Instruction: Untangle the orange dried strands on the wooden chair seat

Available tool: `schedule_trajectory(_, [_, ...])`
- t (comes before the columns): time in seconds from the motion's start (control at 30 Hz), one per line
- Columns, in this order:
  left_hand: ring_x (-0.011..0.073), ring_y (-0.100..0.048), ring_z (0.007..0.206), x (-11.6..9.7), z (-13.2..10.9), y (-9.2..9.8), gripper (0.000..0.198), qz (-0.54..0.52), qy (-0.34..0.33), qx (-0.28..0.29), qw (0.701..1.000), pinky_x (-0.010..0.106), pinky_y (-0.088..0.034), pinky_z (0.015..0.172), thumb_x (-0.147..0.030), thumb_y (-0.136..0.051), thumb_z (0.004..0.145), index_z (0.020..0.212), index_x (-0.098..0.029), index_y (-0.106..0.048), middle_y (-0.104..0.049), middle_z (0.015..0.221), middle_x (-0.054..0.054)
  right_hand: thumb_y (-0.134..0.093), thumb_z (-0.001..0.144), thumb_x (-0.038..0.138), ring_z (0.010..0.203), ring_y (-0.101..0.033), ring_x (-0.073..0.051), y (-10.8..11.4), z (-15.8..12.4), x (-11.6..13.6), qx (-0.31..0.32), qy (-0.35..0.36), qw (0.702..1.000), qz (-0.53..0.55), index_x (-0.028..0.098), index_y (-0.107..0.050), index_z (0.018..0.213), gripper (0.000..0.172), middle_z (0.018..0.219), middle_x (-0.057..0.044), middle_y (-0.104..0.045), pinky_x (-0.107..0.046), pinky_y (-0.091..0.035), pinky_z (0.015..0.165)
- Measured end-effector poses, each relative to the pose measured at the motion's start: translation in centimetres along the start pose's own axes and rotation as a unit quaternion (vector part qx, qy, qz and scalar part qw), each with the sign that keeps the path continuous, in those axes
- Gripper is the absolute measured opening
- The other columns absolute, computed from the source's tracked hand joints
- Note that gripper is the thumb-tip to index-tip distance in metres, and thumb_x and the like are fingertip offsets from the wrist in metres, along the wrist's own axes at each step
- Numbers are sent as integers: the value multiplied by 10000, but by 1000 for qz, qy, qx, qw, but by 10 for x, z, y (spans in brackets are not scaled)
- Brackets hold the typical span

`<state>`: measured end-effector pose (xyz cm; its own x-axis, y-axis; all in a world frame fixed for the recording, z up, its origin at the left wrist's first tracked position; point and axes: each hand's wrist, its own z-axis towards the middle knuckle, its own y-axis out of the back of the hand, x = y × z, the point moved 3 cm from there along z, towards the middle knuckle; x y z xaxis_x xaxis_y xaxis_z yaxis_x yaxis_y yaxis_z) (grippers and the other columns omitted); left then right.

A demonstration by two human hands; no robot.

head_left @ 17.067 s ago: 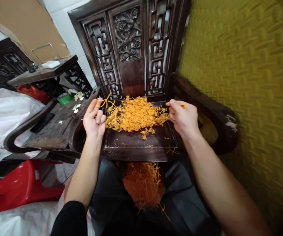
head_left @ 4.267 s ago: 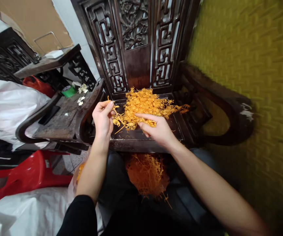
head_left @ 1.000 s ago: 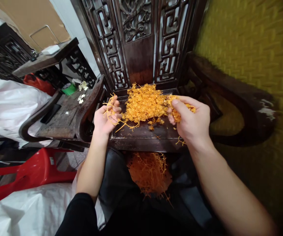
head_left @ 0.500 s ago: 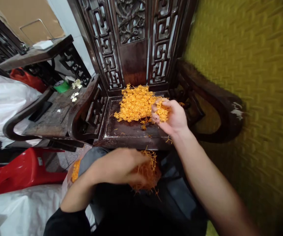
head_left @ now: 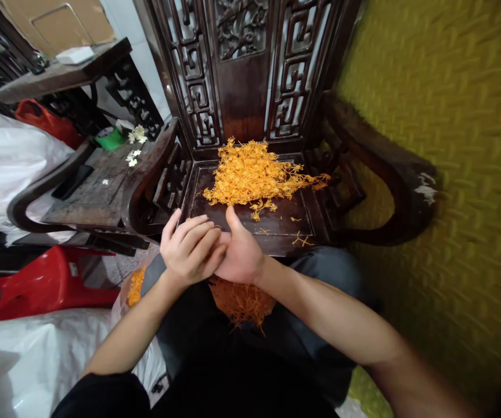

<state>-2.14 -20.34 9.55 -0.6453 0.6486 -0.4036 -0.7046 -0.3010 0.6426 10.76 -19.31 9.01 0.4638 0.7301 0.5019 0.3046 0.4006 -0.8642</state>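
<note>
My left hand [head_left: 191,247] and my right hand [head_left: 242,252] meet in front of the seat edge. The left fingers curl over the right palm, and the right thumb points up. The orange plastic flower pieces seen in my right hand earlier are now hidden behind the fingers. Just beyond, a heap of orange plastic flower pieces [head_left: 250,174] covers the back of the dark wooden chair seat [head_left: 285,223]. A few loose bits trail off its front and right side. Below my hands, thin branched orange stems [head_left: 245,305] are bunched between my knees.
Curved chair arms [head_left: 396,168] flank the seat, and a yellow woven-pattern surface [head_left: 459,116] rises at right. On the left are a second wooden chair with a green tape roll [head_left: 110,139] and white flowers [head_left: 137,134], a red plastic stool [head_left: 54,287], and white sacks [head_left: 36,360].
My right hand has left the heap with its handful and come down and left. My left hand has risen from the stems to meet it.
</note>
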Motion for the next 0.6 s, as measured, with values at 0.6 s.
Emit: schedule_trajectory(0.6, [210,-594,1009,155,-191,103,248,215,500,62,837,314,-445,908,-364,-604,922,746,-189,-615,-643,919,111,-36,821,879,1198,-643,-237,-1,-25,46,-167,77,921,-345,276,-780,883,960,1330,-10,-687,-417,-421,667])
